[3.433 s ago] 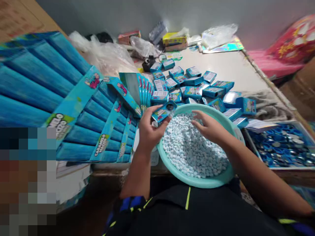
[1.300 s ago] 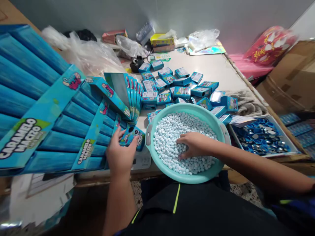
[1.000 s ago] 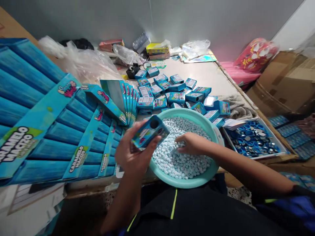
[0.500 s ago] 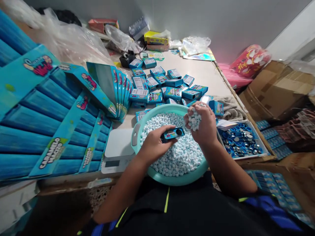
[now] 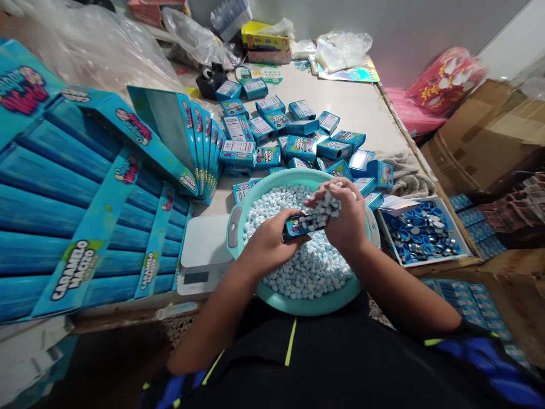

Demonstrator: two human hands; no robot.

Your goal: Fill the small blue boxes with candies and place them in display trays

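My left hand is closed around a small blue candy tin, held over a turquoise basin. White and pale blue candies fill much of the basin. Cupped beside the tin's open end, my right hand holds a heap of the same candies, and some of them spill onto the tin's mouth. How many have gone inside cannot be seen. Beyond the basin, many small blue tins lie scattered on the white table.
Large blue display cartons stand at the left, by a white scale. A tray of blue and silver lids sits at the right, near a grey cloth. Cardboard boxes and plastic bags are farther off.
My right hand has moved left and tipped toward the tin. Candies now run from it over the tin's end. The camera view has shifted slightly.
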